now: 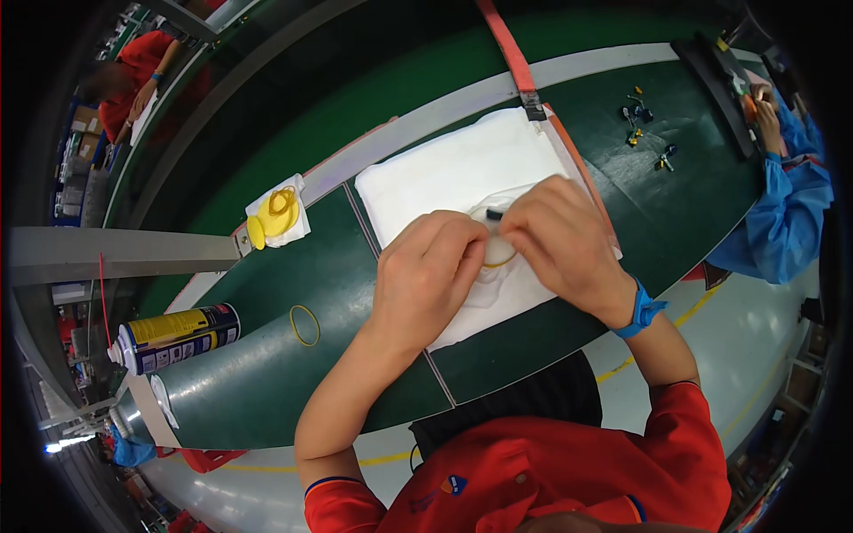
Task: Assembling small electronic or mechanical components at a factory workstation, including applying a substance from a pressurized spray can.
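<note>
My left hand (419,277) is closed in a pinch at the left edge of a pale, round piece (498,252) with a yellow ring along its lower edge. From the other side my right hand (565,244) pinches the same piece; a blue band is round that wrist. A small dark part (494,214) shows by the right fingertips, and I cannot make out its kind. Fingers hide much of the round piece. Beneath both hands lies crumpled, thin white material (487,291) on a white padded sheet (444,173).
A thin yellow ring (305,325) lies on the green table (258,373) near a spray can (182,338) on its side. Yellow discs and rings (274,216) rest on white cloth. Several small metal parts (638,114) lie to the right. A person in blue (773,218) works beyond.
</note>
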Demonstrator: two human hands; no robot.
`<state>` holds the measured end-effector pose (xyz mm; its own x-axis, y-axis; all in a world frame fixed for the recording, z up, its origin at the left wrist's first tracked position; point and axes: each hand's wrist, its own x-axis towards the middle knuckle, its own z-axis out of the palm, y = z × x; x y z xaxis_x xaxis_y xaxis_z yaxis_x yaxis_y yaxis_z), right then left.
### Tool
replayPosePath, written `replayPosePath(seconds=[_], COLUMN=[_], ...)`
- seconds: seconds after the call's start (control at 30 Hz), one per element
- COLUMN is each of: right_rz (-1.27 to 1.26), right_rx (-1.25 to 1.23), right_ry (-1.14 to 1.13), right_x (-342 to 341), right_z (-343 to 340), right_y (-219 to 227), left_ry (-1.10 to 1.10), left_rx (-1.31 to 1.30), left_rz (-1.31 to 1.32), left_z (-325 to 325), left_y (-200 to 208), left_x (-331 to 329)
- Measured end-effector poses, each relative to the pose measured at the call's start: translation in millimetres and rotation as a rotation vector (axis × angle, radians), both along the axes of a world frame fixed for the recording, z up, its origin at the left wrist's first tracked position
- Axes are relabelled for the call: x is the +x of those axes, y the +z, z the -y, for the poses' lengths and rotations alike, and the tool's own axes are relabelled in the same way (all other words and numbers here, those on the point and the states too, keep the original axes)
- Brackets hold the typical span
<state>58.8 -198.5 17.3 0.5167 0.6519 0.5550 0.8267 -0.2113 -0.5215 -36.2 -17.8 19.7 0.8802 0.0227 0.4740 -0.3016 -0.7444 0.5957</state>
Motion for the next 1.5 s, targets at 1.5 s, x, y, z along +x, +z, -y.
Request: replayPosePath(seconds=[1.5], right_rz=[0.024], right_rx=[-0.106], right_ry=[-0.317], right_x=[141], right_z=[26], right_y=[37], left_ry=[0.174], left_rx=[0.449], left_rz=[0.055], left_z=[-112], left_y=[20], left_x=[142])
